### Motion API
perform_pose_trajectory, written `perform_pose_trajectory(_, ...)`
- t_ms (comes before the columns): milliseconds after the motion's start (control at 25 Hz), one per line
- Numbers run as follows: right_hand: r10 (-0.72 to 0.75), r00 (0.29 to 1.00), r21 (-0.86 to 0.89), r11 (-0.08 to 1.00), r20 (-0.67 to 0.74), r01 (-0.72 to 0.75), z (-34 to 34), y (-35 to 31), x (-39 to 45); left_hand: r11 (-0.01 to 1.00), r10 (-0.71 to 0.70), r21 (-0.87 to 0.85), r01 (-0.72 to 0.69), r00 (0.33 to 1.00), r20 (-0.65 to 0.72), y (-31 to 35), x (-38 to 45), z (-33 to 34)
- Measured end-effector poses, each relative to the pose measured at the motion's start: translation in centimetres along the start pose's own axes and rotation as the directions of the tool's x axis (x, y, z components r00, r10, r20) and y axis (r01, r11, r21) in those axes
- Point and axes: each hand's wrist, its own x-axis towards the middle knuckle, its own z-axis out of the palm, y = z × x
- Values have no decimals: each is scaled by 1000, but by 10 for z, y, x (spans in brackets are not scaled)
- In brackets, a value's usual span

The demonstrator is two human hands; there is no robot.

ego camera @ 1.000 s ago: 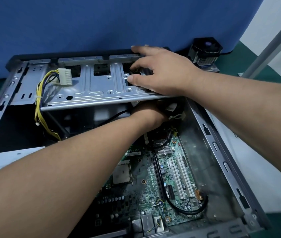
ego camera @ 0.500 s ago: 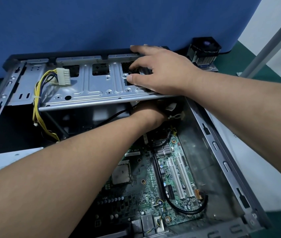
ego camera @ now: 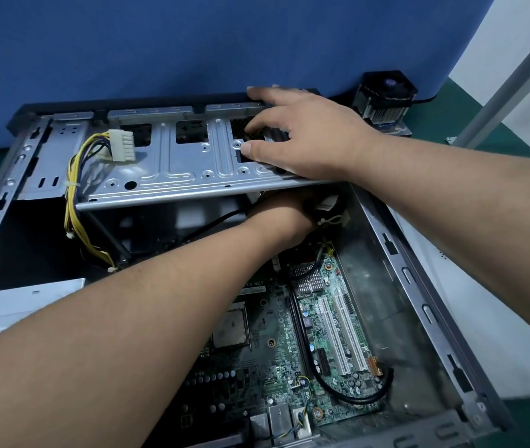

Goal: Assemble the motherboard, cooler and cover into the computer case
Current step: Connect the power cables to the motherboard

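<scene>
The right grip [ego camera: 302,134] lay palm-down with fingers spread and lightly bent, forearm stretched in from the right, while the left grip [ego camera: 284,218] reached forward beneath it, its fingers hidden.

Even, bright overhead light, soft shadows inside the case, slight wide-angle bending at edges, mild blur.
</scene>
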Motion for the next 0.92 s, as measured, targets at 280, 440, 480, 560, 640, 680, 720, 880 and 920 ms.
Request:
perform_pose_trajectory(280,3,1000,2,1000,7,-3,-1,0,0,990,120,-68,-121,993,-18,-4,1,2)
perform_pose_trajectory(440,6,1000,1,1000,8,-6,-1,0,1,989,139,-55,-140,990,-12,-5,-2,3)
perform_pose_trajectory(480,4,1000,-1,1000,8,-4,-1,0,1,989,134,-64,-135,991,-22,-4,-4,4)
perform_pose_trajectory(560,4,1000,-3,1000,8,-4,-1,0,1,983,148,-104,-153,987,-60,-3,-8,8)
perform_pose_trajectory(640,4,1000,-2,1000,8,-4,0,0,1,976,173,-115,-183,981,-92,-1,-11,8)
perform_pose_trajectory(680,4,1000,1,1000,7,-4,0,0,1,975,178,-119,-190,979,-100,-1,-11,8)
perform_pose_trajectory(720,5,1000,5,1000,6,-5,0,0,1,975,176,-121,-187,980,-95,-1,-11,8)
perform_pose_trajectory(880,4,1000,14,1000,0,-4,0,0,1,976,166,-129,-177,982,-92,-3,-9,9)
perform_pose_trajectory(920,4,1000,14,1000,0,-4,0,0,0,974,164,-139,-177,982,-98,-3,-9,9)
